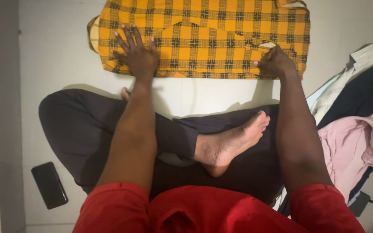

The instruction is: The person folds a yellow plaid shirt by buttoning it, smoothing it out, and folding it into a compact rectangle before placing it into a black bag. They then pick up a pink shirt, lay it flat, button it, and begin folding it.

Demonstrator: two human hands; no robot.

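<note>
Left hand (137, 54) fingers spread flat on folded yellow plaid shirt (212, 36), right hand (275, 64) apparently pinching its edge

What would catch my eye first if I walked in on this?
The bright yellow-and-black checked shirt, lying folded on the pale floor at the top. The left hand presses flat on its left part, while the right hand pinches its lower right edge. A heap of pink and dark clothes lies at the right, a black phone lower left.
</note>
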